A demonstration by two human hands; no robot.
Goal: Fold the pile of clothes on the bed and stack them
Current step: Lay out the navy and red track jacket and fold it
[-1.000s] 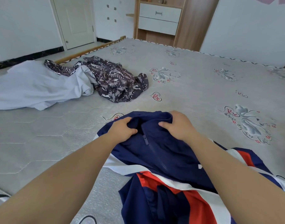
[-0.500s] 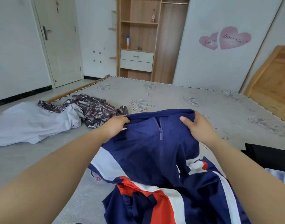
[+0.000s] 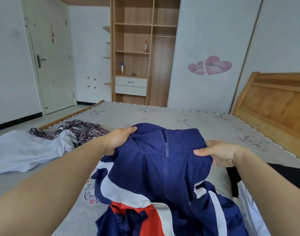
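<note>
The navy jacket (image 3: 162, 176) is hanging with its long axis running from the crumpled hem near the viewer up to the collar, where the left hand (image 3: 117, 141) and right hand (image 3: 219, 155) are pinching the shoulders level above the bed (image 3: 205, 121).

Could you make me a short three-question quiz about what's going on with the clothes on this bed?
1. True or false: both hands grip the blue jacket.
2. Which hand is nearer the patterned garment: A) left hand, B) right hand?
3. What colour is the jacket's zipper?

Key: 1 true. 2 A. 3 blue, matching the jacket.
</note>
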